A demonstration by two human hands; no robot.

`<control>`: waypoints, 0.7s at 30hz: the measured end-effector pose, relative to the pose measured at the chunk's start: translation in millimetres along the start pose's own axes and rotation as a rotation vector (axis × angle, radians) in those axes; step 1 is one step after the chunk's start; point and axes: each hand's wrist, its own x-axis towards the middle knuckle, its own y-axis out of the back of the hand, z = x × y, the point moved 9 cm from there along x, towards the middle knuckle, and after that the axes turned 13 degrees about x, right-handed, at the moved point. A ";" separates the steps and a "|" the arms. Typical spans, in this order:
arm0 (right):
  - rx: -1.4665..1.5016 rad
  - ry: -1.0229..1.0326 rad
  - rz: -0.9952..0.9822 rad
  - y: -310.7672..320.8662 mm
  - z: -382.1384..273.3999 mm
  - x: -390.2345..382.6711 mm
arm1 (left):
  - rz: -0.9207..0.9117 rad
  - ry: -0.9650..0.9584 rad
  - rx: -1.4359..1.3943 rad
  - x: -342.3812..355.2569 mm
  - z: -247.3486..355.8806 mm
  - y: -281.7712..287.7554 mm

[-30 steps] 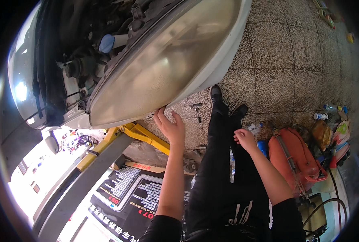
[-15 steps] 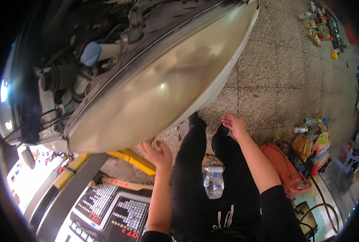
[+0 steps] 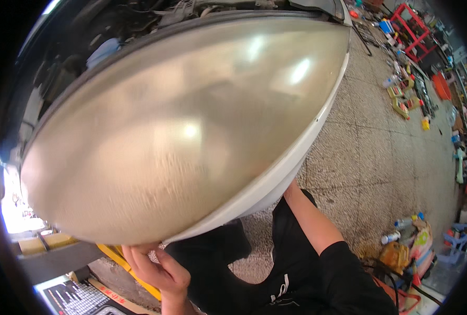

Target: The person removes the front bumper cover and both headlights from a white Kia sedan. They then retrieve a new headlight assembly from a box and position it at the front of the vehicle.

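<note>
Looking down, we find most of the view filled by a big curved panel, beige and glossy on this face with pale glare patches and a white rim along its lower right edge; it slopes from the upper right down to the lower left and covers nearly everything beneath it. Behind its top edge we see dark engine parts, too shadowed to sort out. Our right arm runs up under the white rim, and the right hand is hidden behind the panel, so we cannot tell its grip. Our left hand sits at the panel's lowest edge, fingers curled up against the underside of the rim, thumb tucked; whether it pinches the edge is hard to make out. Beside that hand lies a yellow bar. To the right the speckled floor is open, with bottles and small clutter farther out.
</note>
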 end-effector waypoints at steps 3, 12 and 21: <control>0.066 -0.014 -0.104 -11.8 17.5 22.4 | 0.090 -0.008 0.003 0.1 4.3 1.1; 0.050 -0.136 0.063 22.7 21.5 48.6 | 0.226 0.063 -0.003 -3.9 12.7 7.6; 0.155 -0.169 -0.201 17.0 31.5 48.5 | 0.221 0.018 -0.067 -5.2 16.8 11.7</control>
